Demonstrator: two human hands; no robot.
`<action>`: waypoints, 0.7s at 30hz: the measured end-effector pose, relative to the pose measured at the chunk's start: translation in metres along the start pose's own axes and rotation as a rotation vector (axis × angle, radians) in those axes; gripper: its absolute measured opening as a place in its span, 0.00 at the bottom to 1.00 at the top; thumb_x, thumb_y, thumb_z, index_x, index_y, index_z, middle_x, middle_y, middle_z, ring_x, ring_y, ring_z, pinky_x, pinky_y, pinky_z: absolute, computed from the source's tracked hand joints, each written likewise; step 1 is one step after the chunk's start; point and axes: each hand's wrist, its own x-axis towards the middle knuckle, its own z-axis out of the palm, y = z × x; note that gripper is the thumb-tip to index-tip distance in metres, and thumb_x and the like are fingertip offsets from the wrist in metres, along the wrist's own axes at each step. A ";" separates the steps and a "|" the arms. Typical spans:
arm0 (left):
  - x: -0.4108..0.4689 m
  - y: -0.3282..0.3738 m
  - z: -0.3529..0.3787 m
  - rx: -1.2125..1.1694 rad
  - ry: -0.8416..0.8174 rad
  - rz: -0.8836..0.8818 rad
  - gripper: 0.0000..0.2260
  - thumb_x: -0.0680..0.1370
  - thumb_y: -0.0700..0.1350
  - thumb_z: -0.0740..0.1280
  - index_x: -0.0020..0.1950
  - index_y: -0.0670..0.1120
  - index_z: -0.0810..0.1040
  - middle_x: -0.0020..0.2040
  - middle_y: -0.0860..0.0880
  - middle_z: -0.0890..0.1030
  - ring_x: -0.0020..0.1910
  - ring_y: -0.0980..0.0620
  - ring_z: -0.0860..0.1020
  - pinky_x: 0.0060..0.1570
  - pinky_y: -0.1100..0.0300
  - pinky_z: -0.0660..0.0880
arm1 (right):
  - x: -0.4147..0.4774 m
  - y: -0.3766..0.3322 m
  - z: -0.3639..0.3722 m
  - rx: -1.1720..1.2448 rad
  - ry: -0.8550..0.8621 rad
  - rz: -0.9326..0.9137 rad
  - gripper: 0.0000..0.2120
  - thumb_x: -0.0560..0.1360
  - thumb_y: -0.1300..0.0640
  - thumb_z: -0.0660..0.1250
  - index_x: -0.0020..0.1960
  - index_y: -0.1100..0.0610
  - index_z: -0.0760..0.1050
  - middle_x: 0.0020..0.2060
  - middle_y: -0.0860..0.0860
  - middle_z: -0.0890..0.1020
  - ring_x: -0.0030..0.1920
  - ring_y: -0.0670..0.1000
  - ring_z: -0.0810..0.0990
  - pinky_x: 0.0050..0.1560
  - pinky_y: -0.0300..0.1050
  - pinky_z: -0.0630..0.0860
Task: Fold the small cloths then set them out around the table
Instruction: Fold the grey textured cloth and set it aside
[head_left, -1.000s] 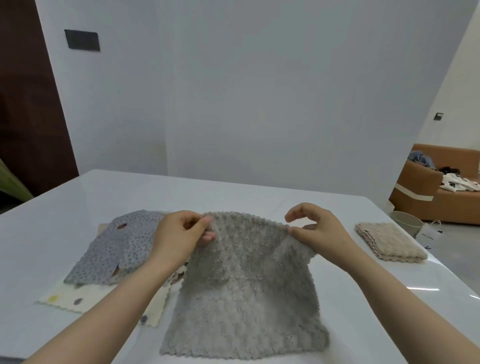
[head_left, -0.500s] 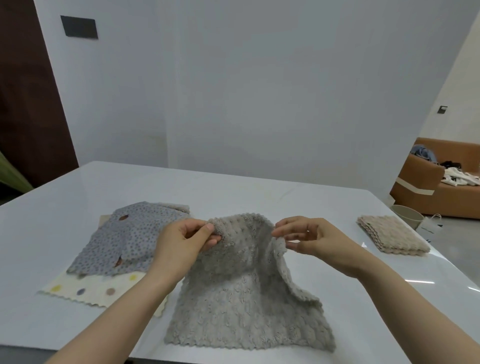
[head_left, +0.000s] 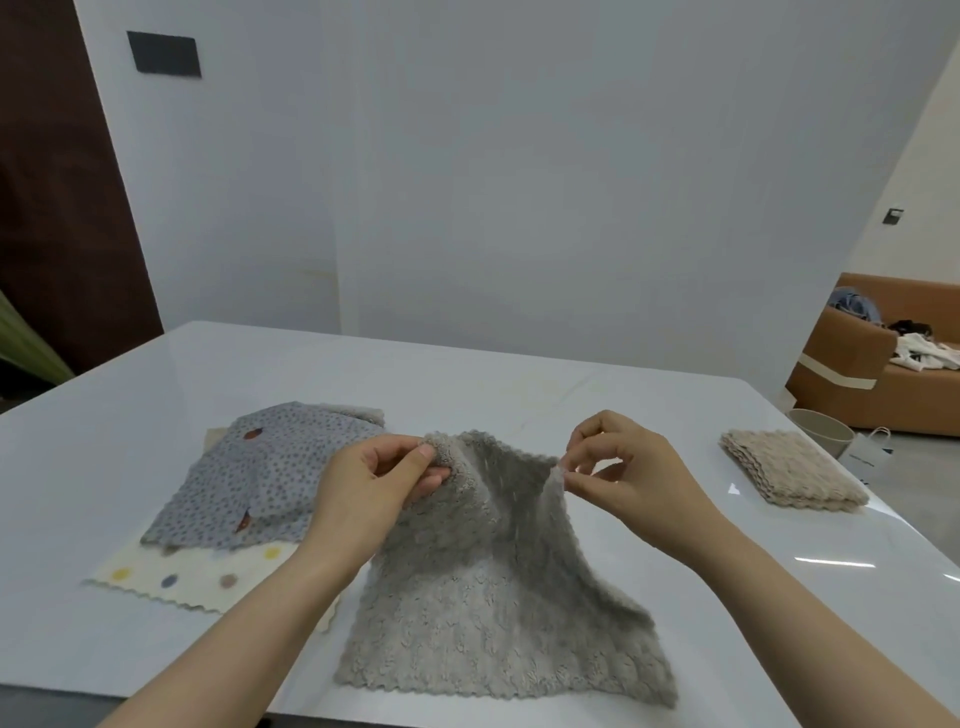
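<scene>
A fluffy grey cloth lies on the white table in front of me, its far edge lifted off the surface. My left hand pinches the far left corner between thumb and fingers. My right hand pinches the far right corner with its fingertips. The raised edge sags between the two hands, and the near edge rests on the table. To the left lies a pile of unfolded cloths: a grey dotted cloth on top of a cream cloth with coloured dots. A folded beige cloth sits at the right.
The table's near edge runs just below the grey cloth, and its right edge passes close to the folded beige cloth. Beyond that edge stand a pale bin, a small white bag and a brown sofa. A white wall rises behind the table.
My hands have drawn closer together while holding the cloth's far corners, so the taut top edge now sags in the middle. The view has tilted down slightly.
</scene>
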 end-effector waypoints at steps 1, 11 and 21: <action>0.000 0.002 0.001 -0.011 -0.006 0.002 0.05 0.76 0.39 0.67 0.48 0.41 0.83 0.40 0.43 0.86 0.43 0.48 0.85 0.43 0.65 0.81 | -0.001 -0.002 -0.001 0.008 0.031 -0.013 0.06 0.72 0.57 0.73 0.36 0.51 0.82 0.46 0.42 0.80 0.30 0.45 0.74 0.37 0.37 0.74; -0.003 0.023 0.010 -0.066 -0.037 -0.003 0.06 0.75 0.40 0.69 0.49 0.40 0.83 0.36 0.41 0.85 0.37 0.47 0.83 0.37 0.64 0.80 | -0.006 -0.034 -0.006 0.159 -0.024 -0.137 0.06 0.75 0.60 0.69 0.39 0.53 0.78 0.29 0.48 0.80 0.24 0.52 0.67 0.29 0.45 0.67; -0.037 0.009 0.019 -0.104 -0.097 -0.081 0.05 0.75 0.38 0.68 0.44 0.41 0.84 0.40 0.42 0.85 0.39 0.48 0.82 0.38 0.65 0.80 | -0.018 -0.034 0.010 0.137 -0.065 -0.063 0.06 0.76 0.53 0.67 0.41 0.49 0.76 0.32 0.48 0.81 0.28 0.54 0.74 0.32 0.44 0.72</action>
